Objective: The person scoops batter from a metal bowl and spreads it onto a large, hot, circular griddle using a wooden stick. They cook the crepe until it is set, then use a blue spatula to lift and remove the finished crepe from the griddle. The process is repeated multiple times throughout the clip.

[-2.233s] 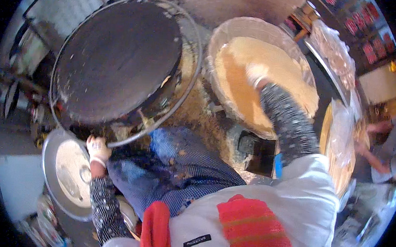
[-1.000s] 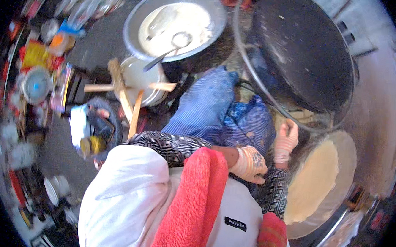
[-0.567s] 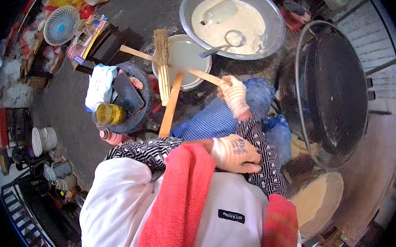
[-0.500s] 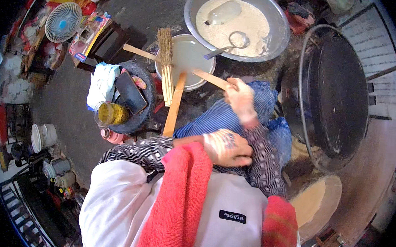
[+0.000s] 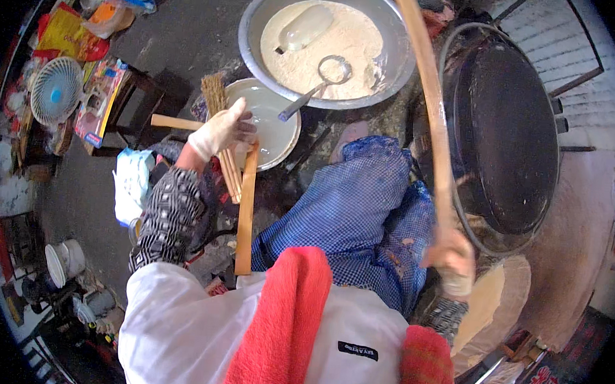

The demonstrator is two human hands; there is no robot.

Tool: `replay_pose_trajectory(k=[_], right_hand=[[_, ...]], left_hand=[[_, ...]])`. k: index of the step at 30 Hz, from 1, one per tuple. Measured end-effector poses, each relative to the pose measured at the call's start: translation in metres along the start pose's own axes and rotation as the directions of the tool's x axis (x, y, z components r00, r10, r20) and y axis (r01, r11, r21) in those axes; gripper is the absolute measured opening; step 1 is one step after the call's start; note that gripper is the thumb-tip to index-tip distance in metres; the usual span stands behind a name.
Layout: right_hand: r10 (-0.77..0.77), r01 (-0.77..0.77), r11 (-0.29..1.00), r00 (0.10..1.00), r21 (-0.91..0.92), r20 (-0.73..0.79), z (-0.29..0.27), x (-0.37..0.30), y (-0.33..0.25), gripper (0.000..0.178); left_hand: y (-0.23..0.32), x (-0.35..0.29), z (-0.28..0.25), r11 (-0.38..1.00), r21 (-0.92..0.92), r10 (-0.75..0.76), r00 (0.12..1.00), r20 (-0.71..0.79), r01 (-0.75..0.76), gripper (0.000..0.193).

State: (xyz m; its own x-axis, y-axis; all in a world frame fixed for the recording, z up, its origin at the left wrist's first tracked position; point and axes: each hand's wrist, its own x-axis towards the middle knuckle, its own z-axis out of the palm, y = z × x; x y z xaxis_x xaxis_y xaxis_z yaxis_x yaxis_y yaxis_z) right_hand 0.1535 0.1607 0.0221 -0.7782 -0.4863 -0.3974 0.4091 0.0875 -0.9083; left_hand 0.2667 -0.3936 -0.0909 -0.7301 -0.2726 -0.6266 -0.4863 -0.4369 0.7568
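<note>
My right hand (image 5: 452,263), blurred by motion, grips the lower end of a long flat wooden stick (image 5: 429,86) that stretches up past the big black round pan (image 5: 511,142). My left hand (image 5: 223,127) is over the near-left side of a white basin (image 5: 291,144) of cloudy liquid, thumb raised and fingers apart. Beneath it a straw brush (image 5: 215,93) leans across the basin; the palm hides its middle, and contact is unclear. A wooden slat (image 5: 246,220) runs from the basin toward me. Another wooden handle (image 5: 177,122) points left from behind my hand.
A large metal basin (image 5: 249,59) of pale flour holds a ladle (image 5: 303,102) and a clear scoop-like vessel (image 5: 308,28). Thin pale flatbread (image 5: 481,304) lies on a round board at right. A small fan (image 5: 56,92) and white bag (image 5: 133,180) are at left.
My right hand has swung right and nearer me, its stick now pointing up beside the pan. My left hand has moved from my lap to the brush and white basin. The view has shifted.
</note>
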Motion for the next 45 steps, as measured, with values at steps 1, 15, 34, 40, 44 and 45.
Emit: replay_pose_trajectory(k=[1,15,34,40,44,45], right_hand=[[0.125,-0.124,0.992,0.986,-0.016,0.108,0.022,0.015,0.006,0.048],[-0.004,0.065,0.976,0.960,0.209,-0.280,0.130,0.123,0.086,0.012],[-0.016,0.086,0.970,0.955,0.225,-0.297,0.117,0.131,0.086,0.019],[-0.062,0.128,0.967,0.956,0.220,-0.285,0.119,0.132,0.090,0.017],[-0.032,0.106,0.965,0.956,0.241,-0.291,0.128,0.132,0.086,0.015],[-0.041,0.120,0.956,0.958,0.267,-0.284,0.131,0.132,0.087,0.014]], left_hand=[[0.006,0.019,0.010,0.995,-0.042,-0.088,0.995,0.049,0.090,0.076],[-0.015,0.086,0.148,0.992,-0.005,-0.126,0.982,0.140,0.128,0.030],[0.067,0.166,0.132,-0.425,0.835,-0.060,0.931,0.359,-0.349,0.079],[-0.005,0.098,0.115,0.555,0.808,-0.090,0.951,0.295,-0.198,0.074],[-0.023,0.093,0.181,0.989,0.120,-0.118,0.936,0.332,0.082,0.053],[-0.023,0.098,0.198,0.969,-0.142,-0.130,0.902,0.411,0.204,0.040]])
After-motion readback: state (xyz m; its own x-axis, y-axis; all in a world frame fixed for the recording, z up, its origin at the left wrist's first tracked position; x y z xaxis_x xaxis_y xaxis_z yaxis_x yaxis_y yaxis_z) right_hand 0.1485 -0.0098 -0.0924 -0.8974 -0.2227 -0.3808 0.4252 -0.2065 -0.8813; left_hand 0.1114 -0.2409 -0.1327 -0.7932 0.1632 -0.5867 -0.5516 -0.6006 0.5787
